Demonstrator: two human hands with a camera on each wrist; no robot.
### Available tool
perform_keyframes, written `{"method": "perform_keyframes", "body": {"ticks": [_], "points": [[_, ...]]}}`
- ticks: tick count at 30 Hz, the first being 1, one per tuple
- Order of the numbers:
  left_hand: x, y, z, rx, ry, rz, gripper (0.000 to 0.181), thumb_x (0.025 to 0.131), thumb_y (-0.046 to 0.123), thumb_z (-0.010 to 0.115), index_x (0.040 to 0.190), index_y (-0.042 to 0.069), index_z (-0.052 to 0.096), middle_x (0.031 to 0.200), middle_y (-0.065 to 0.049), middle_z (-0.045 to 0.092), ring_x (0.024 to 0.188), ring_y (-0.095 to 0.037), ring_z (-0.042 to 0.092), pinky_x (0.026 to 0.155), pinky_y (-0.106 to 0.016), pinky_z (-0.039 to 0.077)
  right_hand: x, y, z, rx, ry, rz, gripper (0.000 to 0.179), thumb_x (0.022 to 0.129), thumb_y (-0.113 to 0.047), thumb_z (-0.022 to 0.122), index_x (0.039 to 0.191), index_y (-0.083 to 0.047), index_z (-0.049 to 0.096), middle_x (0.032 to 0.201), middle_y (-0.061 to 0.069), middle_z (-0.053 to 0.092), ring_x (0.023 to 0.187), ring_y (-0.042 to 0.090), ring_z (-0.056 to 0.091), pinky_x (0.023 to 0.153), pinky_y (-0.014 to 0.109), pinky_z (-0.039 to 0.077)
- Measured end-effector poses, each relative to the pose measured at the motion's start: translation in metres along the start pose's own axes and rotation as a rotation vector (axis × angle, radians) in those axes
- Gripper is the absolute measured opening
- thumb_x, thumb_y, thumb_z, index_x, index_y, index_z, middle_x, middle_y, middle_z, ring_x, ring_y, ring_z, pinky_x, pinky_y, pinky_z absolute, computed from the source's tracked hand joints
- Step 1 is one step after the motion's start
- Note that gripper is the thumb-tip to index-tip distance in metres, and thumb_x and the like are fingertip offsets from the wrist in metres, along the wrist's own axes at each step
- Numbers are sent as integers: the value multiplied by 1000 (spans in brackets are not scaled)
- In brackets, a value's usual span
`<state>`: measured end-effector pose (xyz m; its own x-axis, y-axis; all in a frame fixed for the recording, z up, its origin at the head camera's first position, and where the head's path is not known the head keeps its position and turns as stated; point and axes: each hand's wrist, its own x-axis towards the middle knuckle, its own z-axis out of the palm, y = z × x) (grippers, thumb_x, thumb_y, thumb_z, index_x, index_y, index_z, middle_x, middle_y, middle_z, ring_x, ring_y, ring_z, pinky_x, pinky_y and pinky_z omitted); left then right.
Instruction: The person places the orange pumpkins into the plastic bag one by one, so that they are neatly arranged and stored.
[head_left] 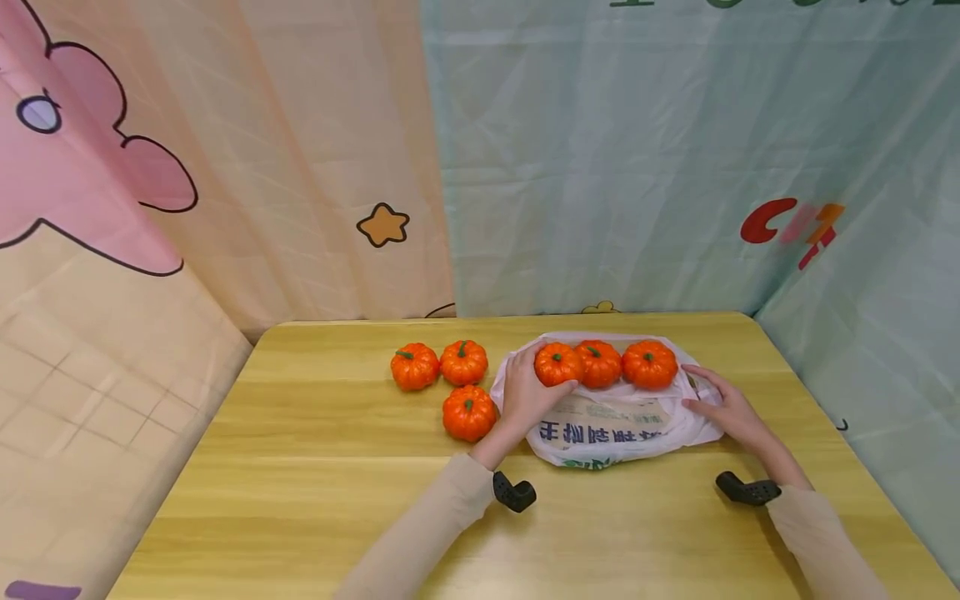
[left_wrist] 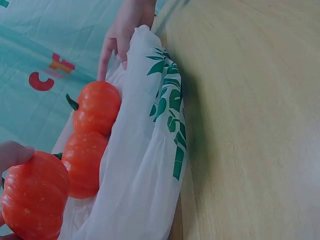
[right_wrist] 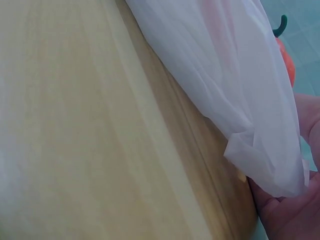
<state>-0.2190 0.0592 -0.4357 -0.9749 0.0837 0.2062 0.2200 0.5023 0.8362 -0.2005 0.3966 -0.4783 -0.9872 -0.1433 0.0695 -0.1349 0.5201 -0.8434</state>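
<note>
My left hand [head_left: 527, 392] grips a small orange pumpkin [head_left: 558, 364] with a green stem, over the left end of a white plastic bag [head_left: 652, 437]. In the left wrist view, the thumb lies on top of this pumpkin [left_wrist: 35, 195]. Two more pumpkins, one in the middle [head_left: 599, 364] and one at the right [head_left: 649, 365], sit in the bag's open mouth. My right hand [head_left: 731, 410] holds the bag's right rim, thumb and fingers spread at its edge. Bag film covers part of that hand [right_wrist: 295, 212] in the right wrist view.
Left of the bag, three loose pumpkins sit grouped on the wooden table [head_left: 322, 492]: one at far left [head_left: 415, 367], one behind [head_left: 463, 362] and one in front [head_left: 469, 413], near my left wrist. Printed curtains [head_left: 600, 167] hang behind the table's back edge.
</note>
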Motion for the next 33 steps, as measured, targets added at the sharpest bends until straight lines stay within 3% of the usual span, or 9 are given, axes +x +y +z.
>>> {"method": "perform_keyframes", "body": {"ticks": [16,33], "points": [[3,-11,7,54,32,-20,71,76,28,79,137,11,48,135,-11,52,123,-29,45,102,-47,42,2,0,0,-8,8,-6,61,92,-13,63,142,7,35,148,38,24,135,57,14,105,75,9],[1,-12,12,39,7,-17,68,79,19,79,138,8,48,135,-16,49,124,-32,45,106,-48,40,0,1,0,10,5,15,62,92,-13,63,143,6,34,149,37,23,135,57,14,105,75,8]]}}
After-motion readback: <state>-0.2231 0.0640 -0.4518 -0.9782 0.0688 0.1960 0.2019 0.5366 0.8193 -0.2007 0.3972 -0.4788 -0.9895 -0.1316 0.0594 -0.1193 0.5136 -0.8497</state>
